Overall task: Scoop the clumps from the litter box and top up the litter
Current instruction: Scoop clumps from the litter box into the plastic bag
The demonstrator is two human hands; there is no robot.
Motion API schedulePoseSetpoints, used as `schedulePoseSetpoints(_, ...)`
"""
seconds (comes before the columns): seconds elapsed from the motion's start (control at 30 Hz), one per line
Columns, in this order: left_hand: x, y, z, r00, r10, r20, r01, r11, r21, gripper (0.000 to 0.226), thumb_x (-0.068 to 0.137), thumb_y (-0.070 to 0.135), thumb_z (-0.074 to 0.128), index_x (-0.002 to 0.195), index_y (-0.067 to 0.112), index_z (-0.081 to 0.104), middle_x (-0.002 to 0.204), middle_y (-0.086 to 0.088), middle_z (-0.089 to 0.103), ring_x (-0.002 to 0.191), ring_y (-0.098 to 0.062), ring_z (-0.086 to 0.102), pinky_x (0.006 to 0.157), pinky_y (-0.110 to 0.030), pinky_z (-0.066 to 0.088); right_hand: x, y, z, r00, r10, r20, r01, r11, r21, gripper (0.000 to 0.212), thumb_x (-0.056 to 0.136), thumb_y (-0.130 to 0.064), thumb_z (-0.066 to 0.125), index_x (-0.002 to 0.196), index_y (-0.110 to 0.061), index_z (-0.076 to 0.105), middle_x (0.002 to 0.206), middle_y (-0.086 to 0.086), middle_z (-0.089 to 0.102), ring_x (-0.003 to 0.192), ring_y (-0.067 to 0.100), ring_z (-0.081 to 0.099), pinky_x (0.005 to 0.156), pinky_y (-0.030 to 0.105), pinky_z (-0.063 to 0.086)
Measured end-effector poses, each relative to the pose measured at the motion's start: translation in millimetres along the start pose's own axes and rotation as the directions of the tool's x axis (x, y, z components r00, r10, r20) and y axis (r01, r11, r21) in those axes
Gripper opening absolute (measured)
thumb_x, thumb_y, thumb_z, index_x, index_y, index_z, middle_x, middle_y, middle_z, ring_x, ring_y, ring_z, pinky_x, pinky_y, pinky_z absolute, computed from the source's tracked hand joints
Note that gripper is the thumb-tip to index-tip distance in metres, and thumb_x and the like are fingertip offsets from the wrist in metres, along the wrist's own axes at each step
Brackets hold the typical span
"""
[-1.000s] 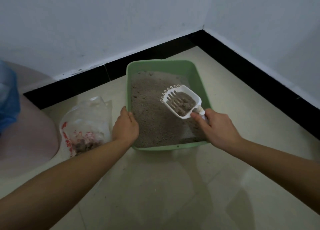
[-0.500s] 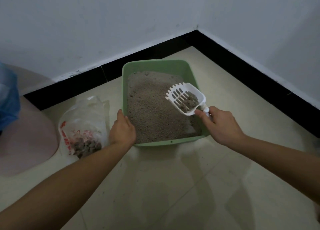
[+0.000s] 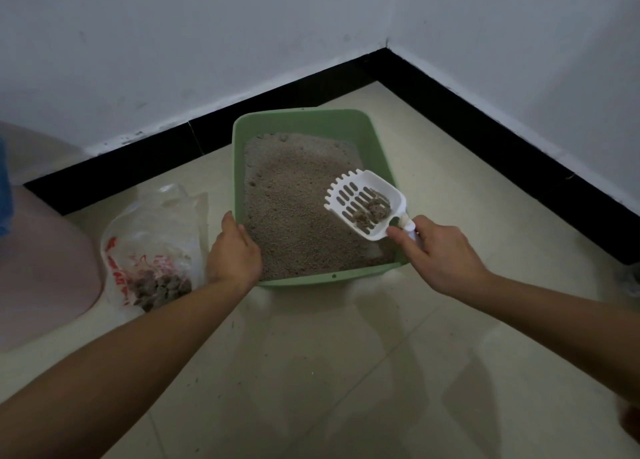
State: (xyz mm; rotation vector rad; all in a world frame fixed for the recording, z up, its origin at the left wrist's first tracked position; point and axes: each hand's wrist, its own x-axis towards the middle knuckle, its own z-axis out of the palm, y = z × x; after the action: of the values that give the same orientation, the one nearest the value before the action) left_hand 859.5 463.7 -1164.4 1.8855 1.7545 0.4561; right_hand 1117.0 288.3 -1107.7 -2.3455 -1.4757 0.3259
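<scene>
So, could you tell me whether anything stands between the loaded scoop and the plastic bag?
Yes: the left hand, gripping the litter box by its left rim, sits between the scoop and the plastic bag; the scoop would probably have to clear it.

Brightness: dim overall, colours muted and greyish.
Light source: cannot tell; the walls are lit evenly and darken toward the corners.
Shadows: soft, dark patches on the floor in front of the litter box.
Glare: a weak sheen on the glossy tiles; the white scoop is brightest.
Sharpness: centre fairly sharp; the pink object at the left edge is soft.
Distortion: wide-angle stretch toward the edges.
</scene>
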Motion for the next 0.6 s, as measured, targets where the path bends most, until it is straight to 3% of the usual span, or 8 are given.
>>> schedulePoseSetpoints(0.17, -0.3, 0.0, -0.1, 1.000, -0.004, -0.001, 0.004, 1.000, 0.002, 0.045, 0.104, 0.024, 0.028, 0.147, 0.011, 0.028, 0.120, -0.028, 0.059, 0.105, -0.046, 0.057, 0.085, -0.045, 0.045, -12.5, 31.5, -0.8, 0.999, 0.023, 0.040, -0.018, 0.990, -0.140, 0.047, 0.095, -0.063, 0.036, 0.078, -0.020, 0.043, 0.061, -0.001, 0.050, 0.059, 0.024, 0.051, 0.051, 0.032, 0.031)
schedulePoseSetpoints(0.6, -0.5, -0.3, 0.5, 1.000, 0.014, -0.011, -0.013, 1.000, 0.009, 0.042, 0.104, 0.025, 0.027, 0.144, 0.012, 0.030, 0.116, -0.026, 0.060, 0.101, -0.044, 0.058, 0.083, -0.045, 0.046, -15.9, 29.5, 8.9, 0.996, -0.024, 0.088, 0.034, 0.993, -0.114, 0.041, 0.097, -0.059, 0.037, 0.076, -0.023, 0.039, 0.055, -0.006, 0.047, 0.054, 0.019, 0.050, 0.048, 0.030, 0.029)
